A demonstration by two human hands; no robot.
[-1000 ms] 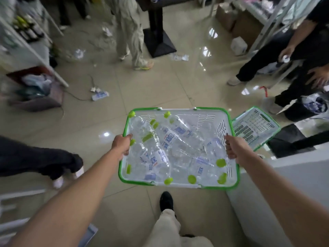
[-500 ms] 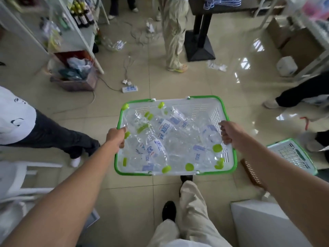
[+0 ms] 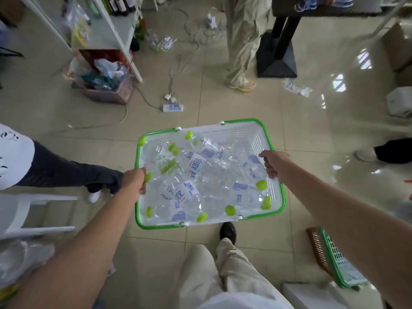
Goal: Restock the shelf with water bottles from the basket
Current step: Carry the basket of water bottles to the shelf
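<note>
Shelf [image 3: 121, 30] has swung into view at upper left, so the approach is under way. Basket [image 3: 245, 122] is carried above the floor [image 3: 223, 97], water bottles [image 3: 196, 166] all inside. Left hand [image 3: 133, 181] and right hand [image 3: 276, 163] grip opposite rims. Restocking not yet begun.

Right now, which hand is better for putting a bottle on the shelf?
Probably the left. The left hand grips the basket on the side facing the shelf; the right hand grips the opposite rim, farther away.
</note>
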